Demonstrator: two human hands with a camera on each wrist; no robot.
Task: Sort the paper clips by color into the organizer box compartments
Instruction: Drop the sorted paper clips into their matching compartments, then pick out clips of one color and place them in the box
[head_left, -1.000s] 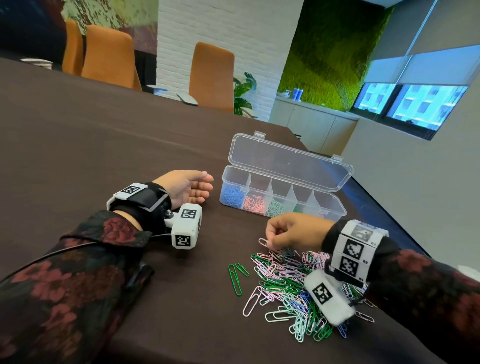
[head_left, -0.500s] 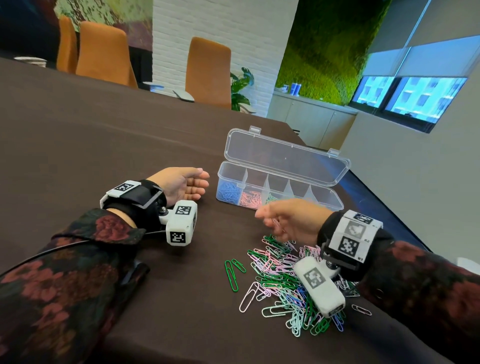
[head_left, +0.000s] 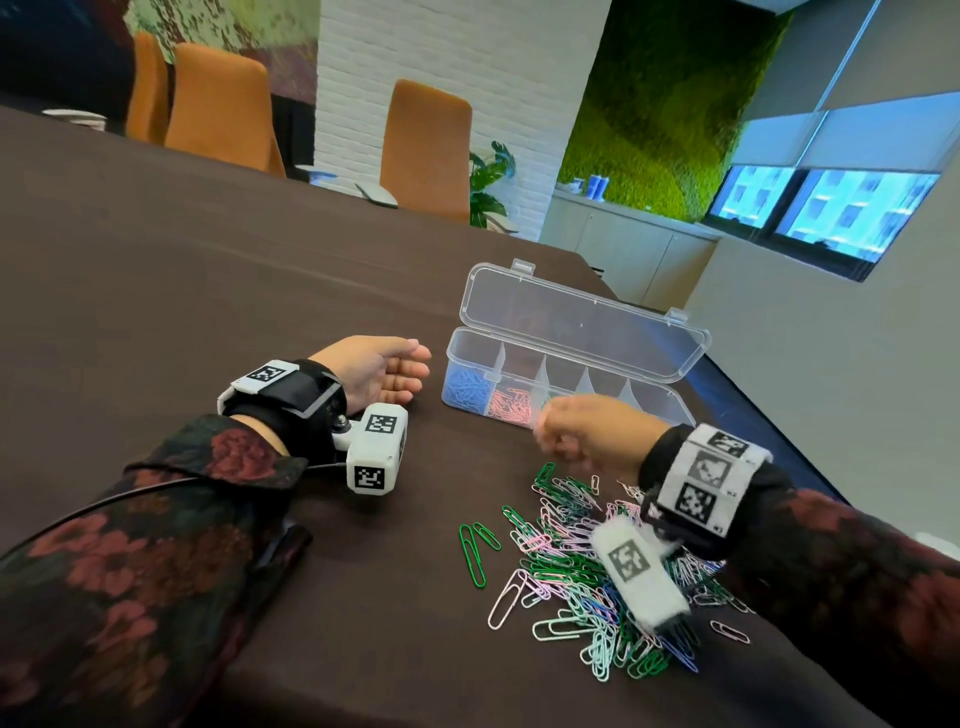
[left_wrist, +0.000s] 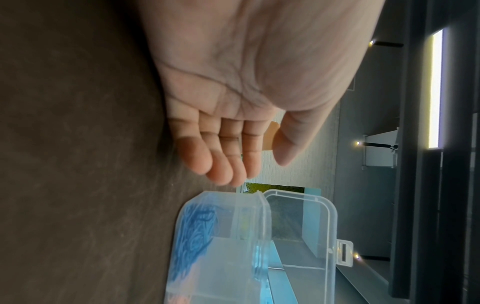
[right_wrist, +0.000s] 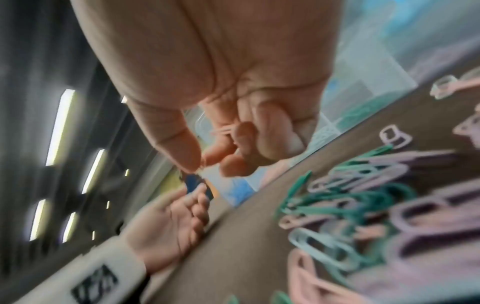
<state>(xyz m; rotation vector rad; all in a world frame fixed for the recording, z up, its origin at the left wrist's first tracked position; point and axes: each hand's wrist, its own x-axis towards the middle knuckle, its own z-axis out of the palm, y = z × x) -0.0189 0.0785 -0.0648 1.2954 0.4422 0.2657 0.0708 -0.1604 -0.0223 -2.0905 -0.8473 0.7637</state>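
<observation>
Organizer box (head_left: 566, 387) at your 12 o'clock on table (head_left: 208, 291), lid (head_left: 582, 322) open behind it. Paper clip pile (head_left: 587, 577) in front of the box. Left hand (head_left: 376, 371) at box's 9 o'clock; right hand (head_left: 592, 431) between pile and box.

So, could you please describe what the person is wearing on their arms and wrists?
Both arms wear dark sleeves with a red floral print. Each wrist carries a black strap, white blocks with square black-and-white markers and a white camera housing. A thin black cable runs along the left sleeve.
</observation>
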